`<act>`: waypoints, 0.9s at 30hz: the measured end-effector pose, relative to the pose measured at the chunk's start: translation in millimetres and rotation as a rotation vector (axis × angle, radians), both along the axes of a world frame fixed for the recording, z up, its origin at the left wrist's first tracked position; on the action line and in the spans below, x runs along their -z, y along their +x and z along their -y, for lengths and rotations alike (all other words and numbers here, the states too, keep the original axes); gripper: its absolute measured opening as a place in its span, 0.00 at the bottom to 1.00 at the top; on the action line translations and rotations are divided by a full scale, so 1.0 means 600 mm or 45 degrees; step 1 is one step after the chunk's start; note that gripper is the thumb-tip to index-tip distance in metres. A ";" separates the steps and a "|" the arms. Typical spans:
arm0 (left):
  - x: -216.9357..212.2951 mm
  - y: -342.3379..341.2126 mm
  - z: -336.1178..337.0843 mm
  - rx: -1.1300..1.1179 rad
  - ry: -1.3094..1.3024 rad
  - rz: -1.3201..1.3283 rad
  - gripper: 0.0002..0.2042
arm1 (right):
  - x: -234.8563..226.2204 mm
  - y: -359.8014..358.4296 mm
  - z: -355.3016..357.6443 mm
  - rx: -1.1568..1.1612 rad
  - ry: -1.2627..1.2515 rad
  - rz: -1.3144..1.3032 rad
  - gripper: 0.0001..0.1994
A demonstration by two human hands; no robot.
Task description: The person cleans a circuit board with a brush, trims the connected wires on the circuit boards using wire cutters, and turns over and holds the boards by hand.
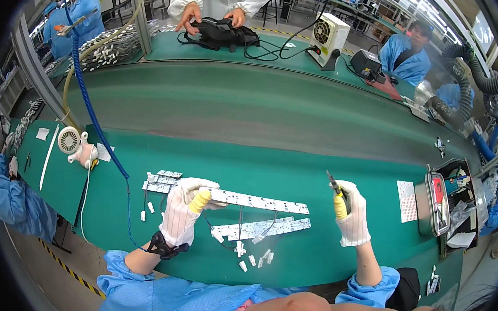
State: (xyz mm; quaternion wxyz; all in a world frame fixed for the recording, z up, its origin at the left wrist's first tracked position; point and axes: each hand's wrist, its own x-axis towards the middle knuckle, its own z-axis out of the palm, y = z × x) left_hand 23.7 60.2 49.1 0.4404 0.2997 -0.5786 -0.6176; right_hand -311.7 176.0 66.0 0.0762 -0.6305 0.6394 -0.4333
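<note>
At the left of the green desk (327, 260), a small white fan (69, 140) is stood well apart from the boards, presumably so that the middle is left free for the hands. A blue cord (84, 92) is hung from above and run down to a black wrist strap (165, 245) on the left wrist, probably worn as a guard against static. Farther right, a small group of white boards (157, 183) is laid, partly hidden behind the left hand (180, 213). That hand, white-gloved and with a yellow finger cover (200, 201), is closed on a long circuit strip (264, 201); it is gripped near its left end, so that most of its face is left uncovered, and it seems to be held slightly raised. Nearer to the body, other strips (292, 225) are laid side by side, with white connectors (252, 260) spread just beside them, perhaps so placed because they are tethered by short wires. By the gloved right hand (353, 214), a dark, slim-tipped tool (333, 183) is gripped; its tip is pointed away from the body and apart from the strips, and its exact kind cannot be told. At the far right, a printed sheet (407, 201) is laid flat beside a metal tray (424, 215), seemingly within reach of the right hand.
</note>
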 end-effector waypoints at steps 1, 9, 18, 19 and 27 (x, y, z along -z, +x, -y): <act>0.000 -0.004 0.003 -0.025 -0.107 0.095 0.19 | -0.004 0.005 0.006 -0.035 0.010 -0.009 0.16; 0.016 -0.051 0.019 -0.002 -0.140 0.116 0.16 | 0.010 0.018 0.061 -0.140 -0.037 0.033 0.17; 0.026 -0.058 0.019 0.038 -0.126 0.220 0.14 | 0.056 0.010 0.072 -0.139 -0.012 0.107 0.17; 0.028 -0.058 0.018 0.035 -0.094 0.207 0.14 | 0.057 0.010 0.072 -0.142 -0.009 0.116 0.17; 0.050 -0.052 0.020 0.096 0.133 0.032 0.12 | 0.066 0.010 0.070 -0.172 0.021 0.101 0.17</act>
